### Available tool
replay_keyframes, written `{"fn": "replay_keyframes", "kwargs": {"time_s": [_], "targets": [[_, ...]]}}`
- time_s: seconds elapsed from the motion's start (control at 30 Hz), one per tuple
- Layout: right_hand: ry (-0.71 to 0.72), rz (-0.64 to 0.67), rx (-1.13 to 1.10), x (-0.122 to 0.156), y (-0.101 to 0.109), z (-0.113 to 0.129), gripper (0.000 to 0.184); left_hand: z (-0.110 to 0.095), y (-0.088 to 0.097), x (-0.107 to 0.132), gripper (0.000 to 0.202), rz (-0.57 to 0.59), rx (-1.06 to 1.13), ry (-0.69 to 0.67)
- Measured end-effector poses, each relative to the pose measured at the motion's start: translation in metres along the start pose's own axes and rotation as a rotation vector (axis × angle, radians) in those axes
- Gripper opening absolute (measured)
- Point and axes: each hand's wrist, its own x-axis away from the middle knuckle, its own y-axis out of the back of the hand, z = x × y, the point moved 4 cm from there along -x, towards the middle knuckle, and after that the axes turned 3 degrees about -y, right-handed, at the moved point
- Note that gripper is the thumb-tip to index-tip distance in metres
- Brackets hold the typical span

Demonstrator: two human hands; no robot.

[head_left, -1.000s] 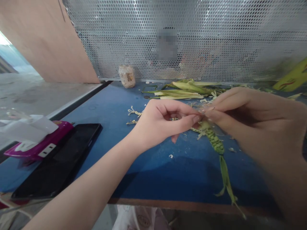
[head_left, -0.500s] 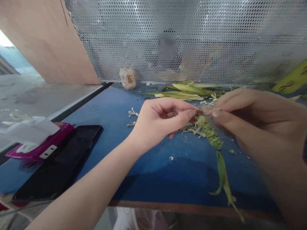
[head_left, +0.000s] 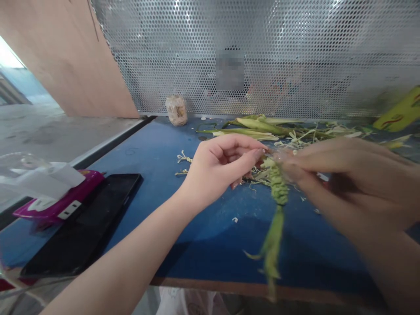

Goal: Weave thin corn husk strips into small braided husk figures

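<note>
"Fingers (head_left: 244, 140) of the left hand (head_left: 210, 175) pinch narrowly at the top of a green husk braid (head_left: 278, 188). Can you make out the right hand (head_left: 370, 192)?"

"It's blurred. Thumb and forefinger are close together beside that same end, but I cannot tell what they grip."

"Call the hands the clock's centre. Where is the braid?"

"Hanging from them toward six, in front of the blue table (head_left: 203, 245), its loose tail reaching across the front edge."

"Biggest thing around?"

"That perforated metal screen (head_left: 183, 48), filling twelve, with the table running up to its foot."

"Next?"

"Loose husks (head_left: 262, 126) lie in a heap near the screen, about twelve, and a black phone (head_left: 85, 223) lies flat between eight and nine. Right beside the phone, nearly at nine, is a magenta socket block (head_left: 49, 208) with white plugs (head_left: 49, 181)."

"And smaller?"

"A pale jar-shaped object (head_left: 176, 111) stands at ten, close to the screen. Smallest of all, one white scrap (head_left: 235, 219) lies on the tabletop at seven."
</note>
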Motion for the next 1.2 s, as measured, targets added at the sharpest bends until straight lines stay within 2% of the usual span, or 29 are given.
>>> {"fn": "replay_keyframes", "kwargs": {"time_s": [0.13, 0.3, 0.43, 0.53, 0.8, 1.1, 1.2], "targets": [[0.201, 0.053, 0.125, 0.004, -0.003, 0.003, 0.017, 0.003, 0.0, 0.0, 0.007, 0.023, 0.02, 0.026], [0.307, 0.127, 0.169, 0.007, -0.009, 0.001, 0.016, 0.007, 0.001, 0.0, 0.01, 0.048, -0.034, 0.073], [0.262, 0.163, 0.136, 0.006, -0.012, -0.001, 0.013, 0.009, 0.002, -0.001, 0.01, 0.051, 0.003, 0.118], [0.256, 0.246, 0.145, 0.007, -0.017, -0.001, 0.009, 0.01, 0.003, -0.002, 0.009, 0.045, 0.035, 0.134], [0.198, 0.384, 0.132, 0.01, -0.023, -0.005, 0.009, 0.016, 0.007, -0.006, 0.014, 0.05, -0.079, 0.108], [0.204, 0.357, 0.166, 0.012, -0.023, -0.008, 0.01, 0.01, 0.012, -0.006, 0.009, -0.038, -0.063, 0.039], [0.136, 0.404, 0.118, 0.009, -0.024, -0.011, 0.01, 0.009, 0.013, -0.007, 0.008, -0.02, -0.085, 0.036]]}}
